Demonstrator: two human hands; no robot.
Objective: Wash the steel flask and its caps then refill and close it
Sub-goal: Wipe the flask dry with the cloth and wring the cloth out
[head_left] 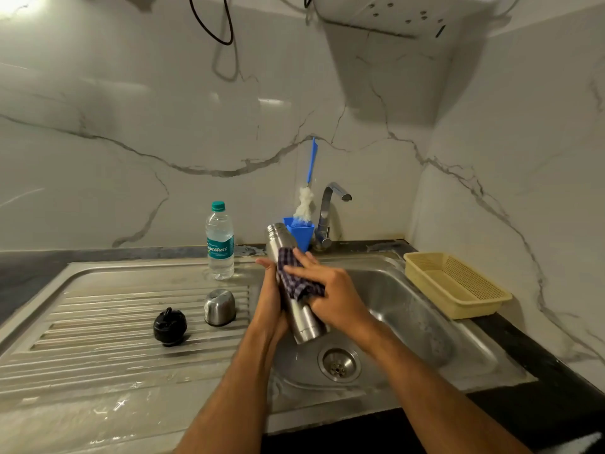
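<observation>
Both hands (304, 290) grip cloth (296, 276) round flask (302, 319); two caps (220, 306) beside

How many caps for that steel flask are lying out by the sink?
2. The black inner cap and the steel outer cap both sit on the ribbed drainboard, left of the basin, the steel one farther right. None seem hidden.

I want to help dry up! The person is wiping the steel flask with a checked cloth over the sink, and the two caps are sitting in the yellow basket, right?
Not quite. The head view shows the black cap and steel cap on the ribbed draining board, not in the yellow basket. The rest is right.
</observation>
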